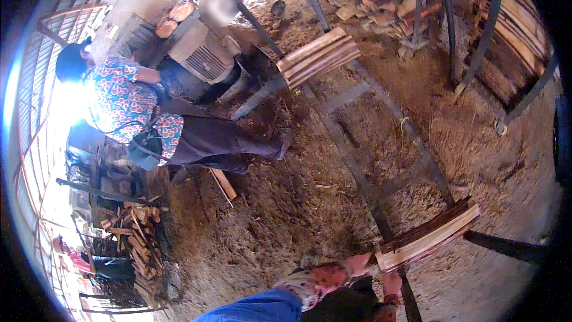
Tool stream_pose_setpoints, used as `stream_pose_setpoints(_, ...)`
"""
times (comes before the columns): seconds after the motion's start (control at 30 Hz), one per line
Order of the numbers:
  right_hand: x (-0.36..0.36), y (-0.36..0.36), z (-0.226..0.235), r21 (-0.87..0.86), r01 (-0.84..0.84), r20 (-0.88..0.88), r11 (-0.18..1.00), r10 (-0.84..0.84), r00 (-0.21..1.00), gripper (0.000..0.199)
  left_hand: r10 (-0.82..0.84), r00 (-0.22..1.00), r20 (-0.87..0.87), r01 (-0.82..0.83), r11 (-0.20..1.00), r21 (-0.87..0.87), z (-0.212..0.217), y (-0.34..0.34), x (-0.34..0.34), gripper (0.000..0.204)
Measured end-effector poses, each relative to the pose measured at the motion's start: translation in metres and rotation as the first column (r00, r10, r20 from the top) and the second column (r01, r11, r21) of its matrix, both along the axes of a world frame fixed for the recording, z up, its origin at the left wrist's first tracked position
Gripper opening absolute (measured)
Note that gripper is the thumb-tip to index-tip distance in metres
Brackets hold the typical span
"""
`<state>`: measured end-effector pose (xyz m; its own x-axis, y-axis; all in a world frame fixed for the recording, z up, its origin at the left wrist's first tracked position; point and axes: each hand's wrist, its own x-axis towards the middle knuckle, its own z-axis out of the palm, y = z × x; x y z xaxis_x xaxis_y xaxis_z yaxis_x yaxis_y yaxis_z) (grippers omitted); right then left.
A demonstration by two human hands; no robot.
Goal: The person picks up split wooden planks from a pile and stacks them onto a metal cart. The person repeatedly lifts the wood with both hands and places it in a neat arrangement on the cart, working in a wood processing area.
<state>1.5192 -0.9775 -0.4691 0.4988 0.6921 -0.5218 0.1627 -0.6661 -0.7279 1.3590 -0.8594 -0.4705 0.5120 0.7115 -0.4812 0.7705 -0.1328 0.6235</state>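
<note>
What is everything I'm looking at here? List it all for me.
Bundle of thin pale wooden slats: one, tan with dark edges, lower right, gripped at its near end.
Second stack of wooden slats: one, light brown, upper centre on a metal frame.
Grey metal rails: several, crossing the sawdust floor.
Grey machine housing: one, upper left.
Co-worker in patterned blue shirt: one, left, beside the machine.
Pile of scrap wood strips: one, brown, lower left.
Left hand: on the bundle's end.
Right hand: under the bundle's end.

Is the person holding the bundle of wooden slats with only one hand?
No, both the left hand and the right hand grip the near end of the bundle of wooden slats.
</note>
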Motion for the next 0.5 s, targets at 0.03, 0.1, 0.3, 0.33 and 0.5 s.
stream_pose_setpoints(0.03,-0.007,0.003,0.018,-0.009,-0.022,-0.042,1.000,0.022,0.999,0.032,-0.058,0.998,-0.012,0.058,0.998,-0.005,0.000,-0.005,-0.037,0.052)
stream_pose_setpoints(0.1,-0.015,0.001,0.050,-0.099,-0.147,-0.007,0.984,0.147,0.989,0.033,-0.035,0.999,-0.009,0.033,0.982,-0.185,0.021,-0.007,-0.078,0.049)
stream_pose_setpoints(0.3,-0.034,0.001,0.111,-0.394,-0.449,0.079,0.802,0.516,0.853,0.052,0.179,0.983,-0.046,-0.183,0.979,-0.089,0.111,-0.014,-0.171,0.036)
stream_pose_setpoints(0.33,-0.041,-0.012,0.092,-0.393,-0.444,0.123,0.805,0.525,0.842,0.054,0.188,0.976,-0.105,-0.198,0.976,-0.094,0.125,-0.014,-0.181,0.036)
stream_pose_setpoints(0.5,-0.048,0.025,0.168,-0.329,-0.510,0.073,0.795,0.560,0.825,0.054,0.295,0.943,-0.152,-0.311,0.945,-0.100,0.169,-0.031,-0.209,0.045)
